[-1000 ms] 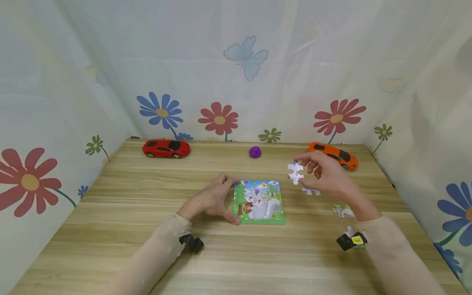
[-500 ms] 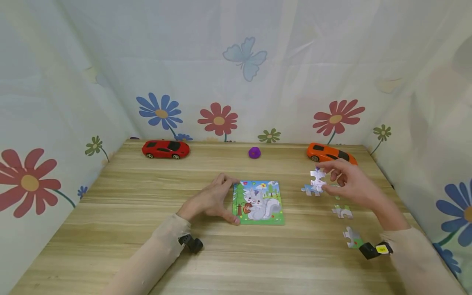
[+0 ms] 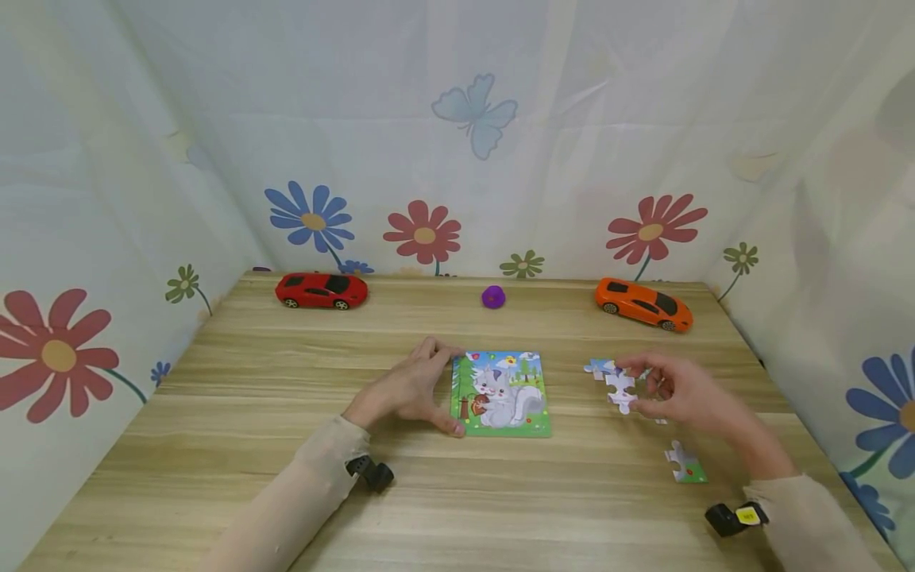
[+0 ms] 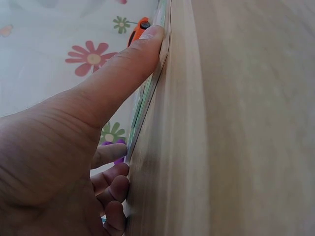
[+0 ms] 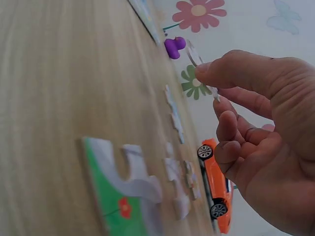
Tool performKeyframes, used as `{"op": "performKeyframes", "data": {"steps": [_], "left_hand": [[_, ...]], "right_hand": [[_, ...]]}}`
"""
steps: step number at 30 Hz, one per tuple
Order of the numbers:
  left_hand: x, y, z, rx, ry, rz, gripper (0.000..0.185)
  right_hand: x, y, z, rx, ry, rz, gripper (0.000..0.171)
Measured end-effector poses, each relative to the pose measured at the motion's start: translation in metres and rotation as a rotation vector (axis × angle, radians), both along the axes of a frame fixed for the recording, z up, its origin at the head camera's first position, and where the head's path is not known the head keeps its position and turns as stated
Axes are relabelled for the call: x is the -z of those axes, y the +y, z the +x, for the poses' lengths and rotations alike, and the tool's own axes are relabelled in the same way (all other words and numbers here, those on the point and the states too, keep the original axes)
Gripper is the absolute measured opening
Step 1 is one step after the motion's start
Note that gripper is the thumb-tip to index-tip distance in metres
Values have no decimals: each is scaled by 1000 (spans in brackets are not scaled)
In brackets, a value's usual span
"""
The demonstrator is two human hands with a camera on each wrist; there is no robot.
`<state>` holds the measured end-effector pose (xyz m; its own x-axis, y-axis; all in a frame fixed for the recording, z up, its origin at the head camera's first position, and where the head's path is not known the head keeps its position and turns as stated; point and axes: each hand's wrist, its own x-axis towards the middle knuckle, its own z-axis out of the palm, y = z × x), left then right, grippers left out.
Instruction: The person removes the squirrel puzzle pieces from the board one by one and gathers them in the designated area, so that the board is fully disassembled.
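Note:
A squirrel picture puzzle board lies flat at the middle of the wooden table. My left hand rests on the table against the board's left edge, the straight thumb pressed along that edge. My right hand is to the right of the board and pinches a pale puzzle piece between thumb and fingers just above the table; the right wrist view shows that piece edge-on. Loose pieces lie nearby: one beyond the hand, one with green nearer me.
A red toy car, a purple blob and an orange toy car stand along the table's far edge. Floral cloth walls close in the back and both sides. More loose pieces lie under the right hand.
My right hand has carried the pale piece rightwards and down, from in front of the orange car to just above the table by the loose pieces. The left hand has stayed put.

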<state>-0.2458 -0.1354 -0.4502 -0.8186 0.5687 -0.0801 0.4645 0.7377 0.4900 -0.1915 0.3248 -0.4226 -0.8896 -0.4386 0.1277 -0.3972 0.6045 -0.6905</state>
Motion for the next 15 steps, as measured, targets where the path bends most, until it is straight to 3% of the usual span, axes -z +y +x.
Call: {"op": "performKeyframes", "data": {"steps": [5, 15], "left_hand": [[-1, 1, 0, 3, -4, 4, 135], [-2, 1, 1, 1, -18, 25, 135]], "right_hand": [[10, -1, 4, 5, -85, -8, 56], [22, -8, 5, 34, -133, 30, 55]]}}
